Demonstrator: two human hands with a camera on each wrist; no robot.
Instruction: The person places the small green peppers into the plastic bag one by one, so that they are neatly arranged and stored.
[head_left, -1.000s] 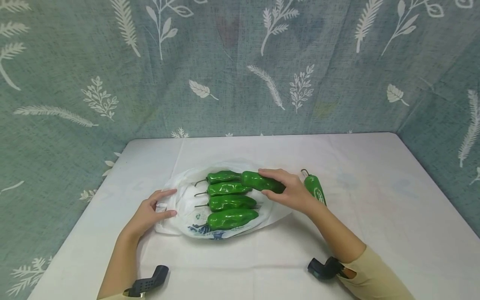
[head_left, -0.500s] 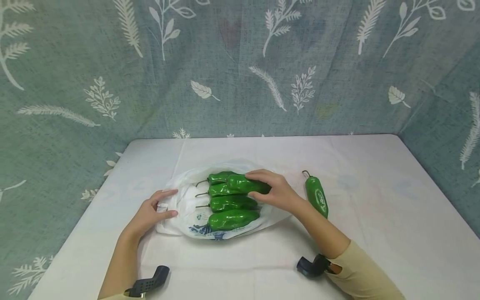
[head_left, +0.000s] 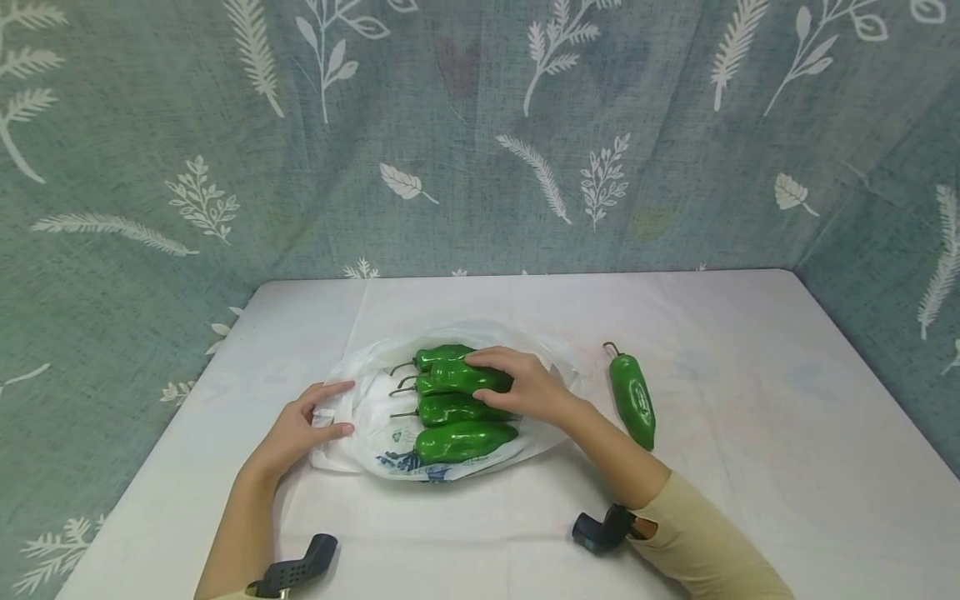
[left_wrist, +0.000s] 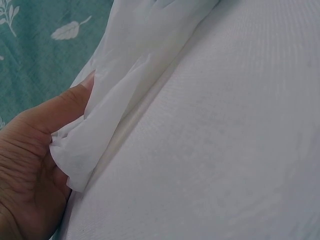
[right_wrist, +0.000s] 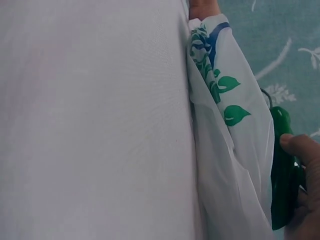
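A white plastic bag (head_left: pixel 366 392) with blue and green print lies open on the table. Several green peppers (head_left: pixel 463 442) rest in it side by side, stems to the left. My left hand (head_left: pixel 300 421) holds the bag's left end, thumb and fingers around its rim; the left wrist view shows the thumb (left_wrist: pixel 70 102) against the gathered plastic. With my right hand (head_left: pixel 528 387) I grip another green pepper (head_left: pixel 453 375) over the two rear peppers, partly covering them. Whether it touches them I cannot tell. In the right wrist view, bag plastic (right_wrist: pixel 240 145) hides part of the pepper (right_wrist: pixel 283 175).
One loose green pepper (head_left: pixel 632 400) lies on the white-covered table (head_left: pixel 720 467), right of the bag. A leaf-patterned teal curtain (head_left: pixel 480 167) stands behind the table and along both sides. Dark wrist cameras (head_left: pixel 600 531) jut inward from both forearms.
My right hand has carried its pepper leftward and slightly toward me, further over the peppers in the bag. The left hand stays at the bag's left end.
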